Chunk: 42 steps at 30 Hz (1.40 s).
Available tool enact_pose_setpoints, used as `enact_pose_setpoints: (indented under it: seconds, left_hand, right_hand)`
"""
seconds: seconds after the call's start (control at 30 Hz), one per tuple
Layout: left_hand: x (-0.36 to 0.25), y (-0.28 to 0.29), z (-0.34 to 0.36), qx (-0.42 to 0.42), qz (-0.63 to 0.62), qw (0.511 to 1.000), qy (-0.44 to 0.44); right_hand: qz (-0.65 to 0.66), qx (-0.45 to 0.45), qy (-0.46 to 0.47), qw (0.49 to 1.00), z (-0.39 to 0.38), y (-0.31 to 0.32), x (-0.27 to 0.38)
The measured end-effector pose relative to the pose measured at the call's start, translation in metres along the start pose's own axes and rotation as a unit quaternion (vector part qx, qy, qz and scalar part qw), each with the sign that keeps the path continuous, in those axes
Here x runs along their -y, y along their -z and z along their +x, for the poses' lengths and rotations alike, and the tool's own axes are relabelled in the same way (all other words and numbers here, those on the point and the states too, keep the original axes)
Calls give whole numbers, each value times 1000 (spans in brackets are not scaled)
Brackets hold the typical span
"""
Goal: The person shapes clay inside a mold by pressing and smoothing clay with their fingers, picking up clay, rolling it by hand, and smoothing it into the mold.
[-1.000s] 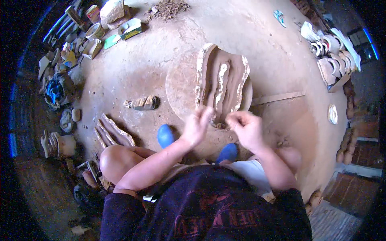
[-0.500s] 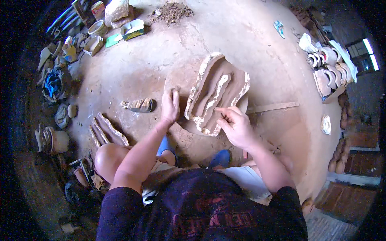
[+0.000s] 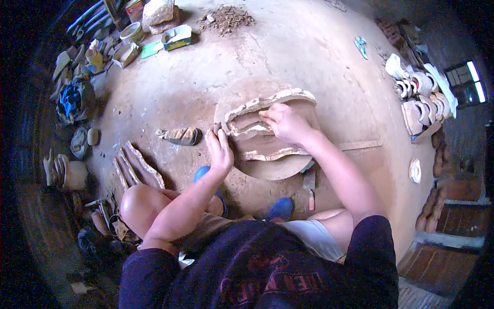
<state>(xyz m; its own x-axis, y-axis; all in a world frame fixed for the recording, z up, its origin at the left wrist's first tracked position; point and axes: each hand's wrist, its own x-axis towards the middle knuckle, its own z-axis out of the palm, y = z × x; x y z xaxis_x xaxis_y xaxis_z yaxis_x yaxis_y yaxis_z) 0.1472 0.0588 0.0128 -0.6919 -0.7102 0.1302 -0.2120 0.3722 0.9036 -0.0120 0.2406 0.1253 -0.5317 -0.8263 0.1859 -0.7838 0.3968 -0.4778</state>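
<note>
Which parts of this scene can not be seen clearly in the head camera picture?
- Clay piece on the round board: the right hand covers its middle.
- Left hand: its fingers lie on the piece's near-left edge; the contact underneath is hidden.
- Pale ware at the right rim: bent by the fisheye and too small to tell apart.
- Items at the upper left: dark and blurred.

Tan-brown clay mould [image 3: 267,129] with pale, cream-edged rims, on a round reddish-brown clay slab [image 3: 272,165]; dusty ochre earthen floor [image 3: 309,46] with a darker brown crumbled heap [image 3: 226,18]. Bright blue shoes [image 3: 280,208], dark navy shirt [image 3: 267,273] with faded red print, white shorts [image 3: 314,237]. Striped beige-and-grey cloth [image 3: 180,135], green-and-yellow box [image 3: 177,37], blue bundle [image 3: 69,100], white and grey fired pieces [image 3: 422,87].
</note>
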Motion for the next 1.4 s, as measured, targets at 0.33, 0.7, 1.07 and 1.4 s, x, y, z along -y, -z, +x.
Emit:
enact_pose_setpoints:
  seconds: [0.33, 0.7, 1.07, 1.4]
  left_hand:
    - [12, -8, 61, 41, 9, 999, 23]
    - [35, -11, 82, 50, 58, 993, -91]
    - [32, -18, 80, 79, 17, 997, -7]
    - [24, -14, 63, 52, 20, 998, -42]
  right_hand:
    - [-115, 164, 35, 979, 51, -8, -21]
    - [-142, 290, -167, 931, 16, 15, -9]
    - [192, 147, -393, 887, -25, 5, -27]
    - [459, 25, -429, 778, 3, -35, 6]
